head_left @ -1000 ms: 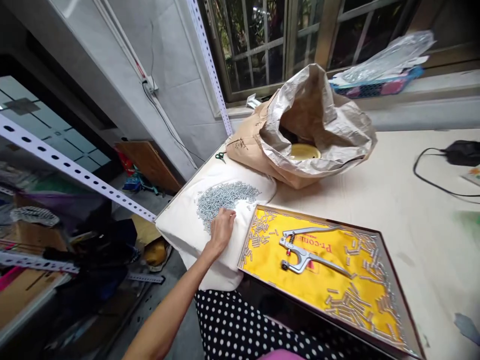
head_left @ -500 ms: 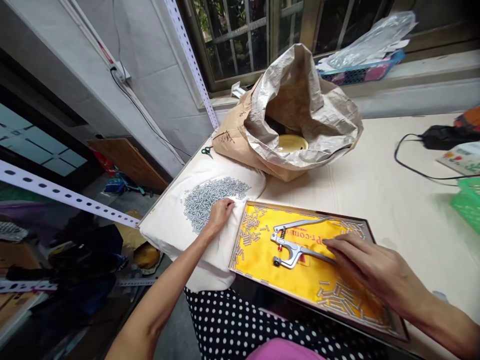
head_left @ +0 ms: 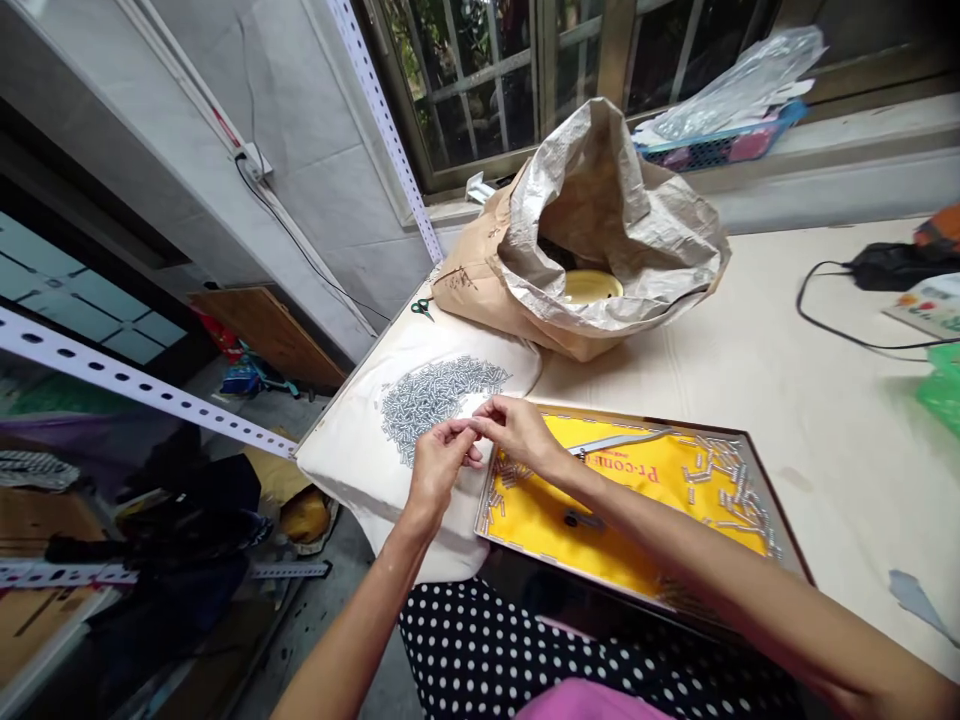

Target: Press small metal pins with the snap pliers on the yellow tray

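Observation:
My left hand (head_left: 441,462) and my right hand (head_left: 521,432) meet fingertip to fingertip above the near corner of the white cloth (head_left: 352,440). Both are closed in a pinch; whatever sits between the fingers is too small to make out. Just behind them lies a heap of small silvery metal pieces (head_left: 424,395) on the cloth. Under my right forearm is a shallow tray (head_left: 780,500) with a yellow lining and scattered small metal pieces (head_left: 739,490). A grey metal hand plier (head_left: 622,441) lies in it, mostly covered by the forearm.
Behind the tray stands a large open woven sack (head_left: 480,290) with a yellow round object (head_left: 592,287) inside. Green scissors (head_left: 422,308) lie by the table's left edge. A black cable (head_left: 806,300) and a green plastic item (head_left: 941,390) are at the right.
My right hand has left the plier in the tray and moved left to meet my left hand. My left hand has shifted slightly right and down, staying closed.

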Available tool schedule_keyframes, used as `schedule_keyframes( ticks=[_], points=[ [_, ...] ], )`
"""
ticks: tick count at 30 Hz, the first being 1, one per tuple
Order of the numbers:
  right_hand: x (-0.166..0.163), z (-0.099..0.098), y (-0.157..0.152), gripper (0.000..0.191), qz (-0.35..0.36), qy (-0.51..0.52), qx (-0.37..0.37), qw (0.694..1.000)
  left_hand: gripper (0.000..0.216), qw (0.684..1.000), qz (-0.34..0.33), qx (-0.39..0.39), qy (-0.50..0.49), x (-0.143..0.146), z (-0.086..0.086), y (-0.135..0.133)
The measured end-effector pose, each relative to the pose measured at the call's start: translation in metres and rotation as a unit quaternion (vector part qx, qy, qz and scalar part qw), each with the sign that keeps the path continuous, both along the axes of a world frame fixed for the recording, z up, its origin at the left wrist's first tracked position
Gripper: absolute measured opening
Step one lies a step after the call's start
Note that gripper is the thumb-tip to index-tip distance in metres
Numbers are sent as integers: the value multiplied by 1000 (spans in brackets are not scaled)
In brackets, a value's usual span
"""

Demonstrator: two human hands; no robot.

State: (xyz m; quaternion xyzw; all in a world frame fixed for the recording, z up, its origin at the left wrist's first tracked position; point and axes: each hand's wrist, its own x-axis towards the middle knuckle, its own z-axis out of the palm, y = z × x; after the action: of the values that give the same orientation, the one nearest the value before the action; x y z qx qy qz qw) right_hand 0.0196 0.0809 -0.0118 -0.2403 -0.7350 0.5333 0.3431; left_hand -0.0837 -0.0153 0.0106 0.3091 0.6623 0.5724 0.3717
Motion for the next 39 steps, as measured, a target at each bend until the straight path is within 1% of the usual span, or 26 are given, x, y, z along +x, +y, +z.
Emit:
schedule_keyframes(
  ticks=[2, 4, 6, 8, 10, 13, 15, 17, 19, 20, 21, 22, 23, 24, 26, 28, 29, 32, 34, 36, 38, 39],
  points=[
    [-4, 0, -2, 13, 1, -12, 47, 999, 35, 1000, -3, -8, 16, -8, 0, -4],
    [-6, 3, -2, 14, 23, -35, 82, 996, 33, 999, -10, -23, 47, -16, -1, -7],
    [-8, 4, 0, 16, 54, -61, 101, 992, 30, 997, -20, -39, 59, -24, -2, -10],
    [-11, 4, 2, 15, 76, -76, 103, 989, 28, 998, -39, -50, 28, -32, -5, -12],
    [-15, -1, 3, 15, 88, -74, 79, 990, 29, 996, -58, -56, -39, -40, -8, -11],
    [-27, -11, 4, 21, 101, -69, 1, 992, 30, 982, -63, -81, -159, -53, -11, -9],
    [-34, -16, 5, 23, 94, -77, -32, 992, 28, 976, -25, -95, -195, -59, -12, -9],
    [-32, -16, 8, 16, 71, -88, -37, 993, 27, 981, 32, -92, -171, -60, -10, -10],
    [-16, -9, 11, 16, 44, -106, 3, 993, 28, 988, 59, -82, -120, -55, -5, -14],
    [-1, -4, 13, 17, 33, -123, 57, 990, 29, 990, 53, -81, -100, -49, -2, -17],
    [17, 1, 13, 12, 32, -148, 121, 981, 31, 992, 33, -84, -88, -42, 0, -19],
    [39, 5, 12, 14, 41, -174, 177, 968, 33, 992, 6, -90, -85, -33, 3, -21],
    [62, 9, 9, 22, 45, -209, 213, 953, 35, 990, -25, -101, -91, -23, 5, -23],
    [87, 11, 5, 27, 38, -250, 230, 940, 37, 986, -57, -116, -104, -12, 7, -24],
    [133, 8, -5, 28, 34, -333, 243, 910, 38, 973, -117, -150, -131, 11, 6, -24],
    [170, -2, -15, 23, 21, -389, 253, 886, 34, 962, -153, -178, -139, 32, 2, -20],
    [183, -8, -19, 22, 16, -411, 252, 876, 32, 959, -164, -187, -134, 41, -1, -17],
    [203, -26, -26, 18, 6, -447, 251, 858, 26, 953, -185, -212, -113, 61, -13, -6],
    [205, -33, -27, 18, -2, -463, 256, 849, 25, 949, -187, -236, -94, 68, -20, 0],
    [205, -35, -26, 19, -2, -470, 265, 842, 24, 946, -182, -261, -66, 74, -25, 5],
    [204, -34, -23, 18, 2, -454, 273, 848, 21, 947, -173, -271, -18, 78, -27, 6],
    [204, -33, -19, 17, 0, -437, 276, 856, 19, 950, -170, -260, 23, 81, -27, 5]
  ],
)
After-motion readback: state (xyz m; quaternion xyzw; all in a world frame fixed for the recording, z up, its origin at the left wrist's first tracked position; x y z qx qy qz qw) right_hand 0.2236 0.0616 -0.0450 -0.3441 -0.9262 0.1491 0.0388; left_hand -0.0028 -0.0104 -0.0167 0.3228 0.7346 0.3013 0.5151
